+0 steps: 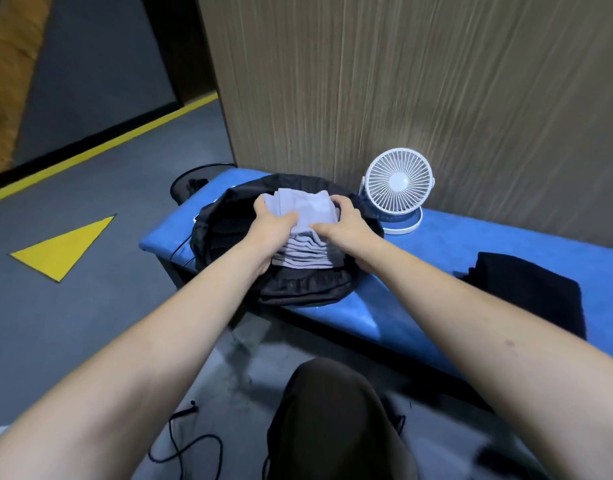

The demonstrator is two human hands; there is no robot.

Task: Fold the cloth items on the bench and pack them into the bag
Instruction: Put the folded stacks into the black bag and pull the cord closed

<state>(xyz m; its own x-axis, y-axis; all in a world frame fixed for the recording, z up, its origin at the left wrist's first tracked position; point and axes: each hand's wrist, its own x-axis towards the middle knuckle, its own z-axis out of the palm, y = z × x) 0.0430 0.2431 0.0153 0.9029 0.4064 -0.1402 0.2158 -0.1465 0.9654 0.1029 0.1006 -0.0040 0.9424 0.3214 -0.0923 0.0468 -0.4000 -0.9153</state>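
Note:
A black bag (298,289) lies open on the left end of the blue bench (454,244). Inside its mouth sits a folded light grey cloth (307,206) on top of a stack of folded grey cloths (305,256). My left hand (274,218) grips the top cloth's left side. My right hand (346,220) grips its right side. Both hands are inside the bag's opening. A folded black cloth (530,289) lies on the bench to the right, apart from both hands.
A small white desk fan (398,188) stands on the bench just right of the bag, against a wood-grain wall panel (402,81). A dark bin (190,183) stands beyond the bench's left end. Black cables (187,441) lie on the grey floor near my knee.

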